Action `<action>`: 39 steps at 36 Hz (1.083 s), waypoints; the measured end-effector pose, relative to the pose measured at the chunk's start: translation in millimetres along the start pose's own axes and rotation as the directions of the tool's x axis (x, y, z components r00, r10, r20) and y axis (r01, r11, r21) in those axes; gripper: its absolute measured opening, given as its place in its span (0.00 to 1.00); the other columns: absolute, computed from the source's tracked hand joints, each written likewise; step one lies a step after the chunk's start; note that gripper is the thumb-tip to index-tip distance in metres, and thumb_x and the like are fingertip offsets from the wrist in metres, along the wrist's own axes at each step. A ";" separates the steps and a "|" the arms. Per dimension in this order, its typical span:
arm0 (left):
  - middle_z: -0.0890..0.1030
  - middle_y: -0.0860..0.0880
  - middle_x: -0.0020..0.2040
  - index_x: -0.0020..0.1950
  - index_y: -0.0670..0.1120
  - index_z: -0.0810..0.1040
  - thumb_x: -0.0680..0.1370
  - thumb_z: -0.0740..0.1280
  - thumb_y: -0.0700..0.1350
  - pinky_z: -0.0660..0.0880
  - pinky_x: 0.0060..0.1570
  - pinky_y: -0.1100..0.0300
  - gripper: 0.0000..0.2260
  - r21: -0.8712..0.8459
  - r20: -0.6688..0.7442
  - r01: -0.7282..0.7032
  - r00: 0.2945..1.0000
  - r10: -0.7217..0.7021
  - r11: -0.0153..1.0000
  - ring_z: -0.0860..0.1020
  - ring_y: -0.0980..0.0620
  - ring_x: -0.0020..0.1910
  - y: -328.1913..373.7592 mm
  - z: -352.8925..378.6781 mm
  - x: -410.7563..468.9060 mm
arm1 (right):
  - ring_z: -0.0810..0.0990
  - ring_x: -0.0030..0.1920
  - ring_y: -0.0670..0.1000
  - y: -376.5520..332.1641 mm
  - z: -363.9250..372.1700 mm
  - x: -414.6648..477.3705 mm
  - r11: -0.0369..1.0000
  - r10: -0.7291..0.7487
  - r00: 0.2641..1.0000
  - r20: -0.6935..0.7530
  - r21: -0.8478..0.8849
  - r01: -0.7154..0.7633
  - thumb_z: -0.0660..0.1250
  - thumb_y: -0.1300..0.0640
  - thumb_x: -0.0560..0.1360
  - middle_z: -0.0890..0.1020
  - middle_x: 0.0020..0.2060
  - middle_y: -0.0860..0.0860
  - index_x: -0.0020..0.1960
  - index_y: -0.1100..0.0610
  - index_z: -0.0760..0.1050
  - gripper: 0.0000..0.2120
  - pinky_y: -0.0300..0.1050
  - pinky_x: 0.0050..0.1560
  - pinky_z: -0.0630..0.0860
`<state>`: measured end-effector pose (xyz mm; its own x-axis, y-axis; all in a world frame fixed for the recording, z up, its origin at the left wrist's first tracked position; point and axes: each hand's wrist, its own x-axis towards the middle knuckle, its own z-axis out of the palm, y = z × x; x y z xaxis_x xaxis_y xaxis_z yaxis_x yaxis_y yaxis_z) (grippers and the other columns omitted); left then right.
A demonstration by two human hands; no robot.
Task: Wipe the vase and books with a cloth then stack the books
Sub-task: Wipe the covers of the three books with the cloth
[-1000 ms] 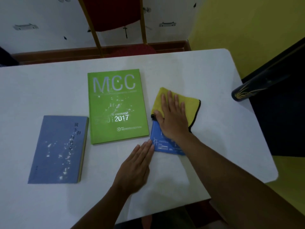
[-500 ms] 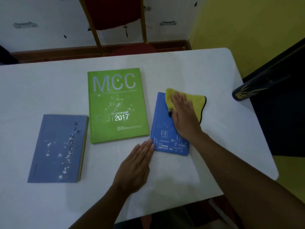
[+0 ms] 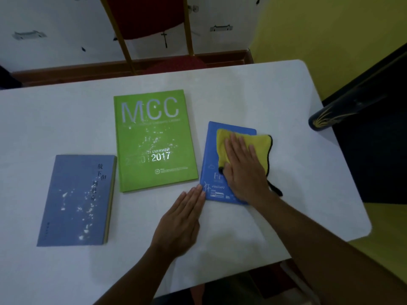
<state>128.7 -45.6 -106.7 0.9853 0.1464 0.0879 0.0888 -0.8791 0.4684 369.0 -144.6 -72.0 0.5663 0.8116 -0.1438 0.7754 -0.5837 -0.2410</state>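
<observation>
Head view, cloth: yellow cloth (image 3: 261, 148) lies on the small blue book (image 3: 212, 159), right side of the desk (image 3: 308, 194); soft, limp, likely bunches unless pressed flat.
Blue book: thin, light; probably slides on the smooth desk, so brace its near-left corner.
Right hand (image 3: 242, 170): flat, fingers spread, palm down, pressing the cloth, gripping nothing.
Left hand (image 3: 182, 219): flat, empty, fingertips touching the book's corner.
Green book (image 3: 154, 139), grey-blue book (image 3: 77, 201): speckled white, apparently unwiped.

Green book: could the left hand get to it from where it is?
Probably yes. The left hand lies flat on the table just below the green book, and nothing lies between them.
</observation>
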 end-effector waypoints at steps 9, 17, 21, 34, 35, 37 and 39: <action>0.60 0.38 0.83 0.81 0.36 0.61 0.79 0.62 0.40 0.63 0.79 0.44 0.31 0.018 -0.011 -0.005 1.000 0.005 1.000 0.59 0.43 0.83 1.2 1.5 -1.2 | 0.49 0.83 0.57 -26.3 6.1 30.3 0.999 -0.024 0.999 -0.041 -0.034 0.023 0.52 0.45 0.84 0.52 0.84 0.53 0.84 0.56 0.52 0.31 0.62 0.81 0.49; 0.63 0.36 0.81 0.79 0.34 0.64 0.79 0.61 0.40 0.65 0.77 0.41 0.28 0.027 -0.018 -0.022 1.000 0.023 0.999 0.62 0.41 0.82 -2.9 5.2 -4.6 | 0.50 0.84 0.54 -11.3 4.9 -72.3 0.970 -0.244 0.970 -0.009 0.007 0.244 0.59 0.48 0.83 0.55 0.83 0.51 0.83 0.54 0.55 0.31 0.60 0.81 0.53; 0.63 0.37 0.81 0.79 0.34 0.64 0.78 0.65 0.38 0.64 0.78 0.42 0.30 0.012 -0.034 -0.013 0.999 0.014 1.000 0.62 0.42 0.82 -2.8 5.1 -3.7 | 0.52 0.83 0.54 15.7 0.1 -69.0 0.982 -0.183 0.983 0.004 0.048 0.182 0.57 0.54 0.82 0.57 0.83 0.52 0.82 0.56 0.57 0.29 0.61 0.81 0.55; 0.64 0.37 0.81 0.79 0.35 0.65 0.77 0.67 0.37 0.66 0.77 0.42 0.30 0.034 -0.057 0.014 0.998 -0.012 0.999 0.63 0.42 0.82 0.9 6.0 -6.3 | 0.49 0.83 0.59 -30.6 6.6 26.8 0.997 0.080 0.995 -0.064 0.015 -0.080 0.50 0.48 0.84 0.52 0.84 0.54 0.84 0.57 0.52 0.30 0.63 0.81 0.50; 0.64 0.37 0.81 0.79 0.35 0.65 0.77 0.67 0.37 0.66 0.77 0.42 0.30 0.040 -0.052 0.013 0.999 -0.011 0.999 0.63 0.42 0.82 0.9 6.5 -6.3 | 0.48 0.83 0.58 -36.6 9.9 13.2 0.999 0.046 0.997 -0.065 0.016 -0.045 0.51 0.48 0.84 0.51 0.84 0.53 0.84 0.56 0.51 0.30 0.62 0.81 0.50; 0.64 0.37 0.81 0.79 0.35 0.65 0.79 0.64 0.39 0.65 0.77 0.41 0.28 0.049 -0.044 0.010 0.999 -0.007 0.999 0.63 0.42 0.82 0.2 7.4 -6.4 | 0.45 0.84 0.56 -45.1 14.5 -16.9 0.999 -0.018 0.998 -0.065 0.034 0.020 0.52 0.48 0.85 0.49 0.84 0.52 0.84 0.55 0.49 0.30 0.61 0.82 0.49; 0.64 0.37 0.81 0.79 0.35 0.66 0.80 0.61 0.41 0.65 0.77 0.42 0.27 0.052 -0.039 0.009 0.999 -0.007 0.999 0.63 0.42 0.81 -0.5 8.4 -6.8 | 0.45 0.84 0.55 -44.3 16.7 -43.6 0.998 -0.061 0.997 -0.047 0.032 0.063 0.54 0.50 0.84 0.50 0.84 0.52 0.84 0.55 0.49 0.31 0.60 0.82 0.50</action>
<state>123.1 -50.0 -115.0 0.9783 0.1696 0.1189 0.1048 -0.9004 0.4223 305.3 -153.7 -71.1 0.5302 0.8437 -0.0837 0.7999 -0.5305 -0.2805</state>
